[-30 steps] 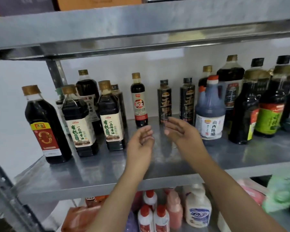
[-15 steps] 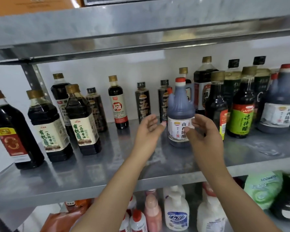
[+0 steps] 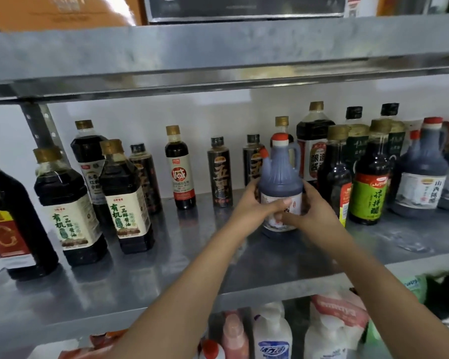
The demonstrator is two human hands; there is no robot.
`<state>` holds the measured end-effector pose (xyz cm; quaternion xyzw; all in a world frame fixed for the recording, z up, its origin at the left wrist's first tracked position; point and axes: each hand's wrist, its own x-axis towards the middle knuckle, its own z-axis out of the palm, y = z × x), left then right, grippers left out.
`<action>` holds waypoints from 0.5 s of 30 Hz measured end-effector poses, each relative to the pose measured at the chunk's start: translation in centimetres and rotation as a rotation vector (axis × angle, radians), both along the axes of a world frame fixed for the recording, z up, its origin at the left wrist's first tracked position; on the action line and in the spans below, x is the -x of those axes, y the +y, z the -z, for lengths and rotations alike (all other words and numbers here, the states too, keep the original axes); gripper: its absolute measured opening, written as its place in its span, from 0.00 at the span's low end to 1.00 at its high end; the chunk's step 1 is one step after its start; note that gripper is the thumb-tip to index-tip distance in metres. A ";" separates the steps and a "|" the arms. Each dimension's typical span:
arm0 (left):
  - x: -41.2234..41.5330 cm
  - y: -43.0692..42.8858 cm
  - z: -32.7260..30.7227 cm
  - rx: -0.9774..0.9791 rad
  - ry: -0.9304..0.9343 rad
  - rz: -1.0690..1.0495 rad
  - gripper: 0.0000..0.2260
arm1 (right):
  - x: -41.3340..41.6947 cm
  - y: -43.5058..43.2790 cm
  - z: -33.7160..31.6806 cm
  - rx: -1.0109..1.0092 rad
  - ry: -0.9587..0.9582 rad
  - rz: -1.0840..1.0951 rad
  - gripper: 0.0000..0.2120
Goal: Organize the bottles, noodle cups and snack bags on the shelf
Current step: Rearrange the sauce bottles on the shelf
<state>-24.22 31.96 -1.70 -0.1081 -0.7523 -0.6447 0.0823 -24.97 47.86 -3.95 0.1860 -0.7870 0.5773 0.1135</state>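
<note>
Head view, reading left to right. I am looking along the metal shelf (image 3: 166, 270): at the far left the tall dark soy sauce bottles with cream labels (image 3: 126, 203) are standing in a loose cluster, then a red-labelled small bottle (image 3: 180, 172) and a slim black bottle (image 3: 220, 174) are standing along the back wall, well apart from each other.

My left hand (image 3: 254, 206) is wrapping the left side of the vinegar jug (image 3: 280, 177), thumb lying across the white label. The jug is standing upright on the shelf, long axis vertical, red cap on top, handle facing right and away from me. My right hand (image 3: 311, 211) is closing on its right side, fingers curling low across the front of the label. So both hands are gripping the jug between them, neither one nearer than the other; it is sitting straight ahead of me, mid-shelf.

Just right of it the green-labelled bottle (image 3: 368, 198) is crowding close. Further right, matching red-capped jugs (image 3: 420, 182) are grouped. I am judging the coming move as a rightward carry toward those, needing a lift over or around the crowded bottles.
</note>
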 end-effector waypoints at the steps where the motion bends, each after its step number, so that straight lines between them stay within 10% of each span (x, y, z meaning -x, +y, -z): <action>1: -0.1 -0.2 0.1 -0.016 0.005 -0.013 0.26 | 0.1 -0.1 -0.1 -0.008 0.001 0.000 0.39; 15: -4.1 -13.8 1.4 -0.077 0.096 -0.262 0.23 | -1.1 -13.2 0.5 0.100 -0.084 -0.330 0.22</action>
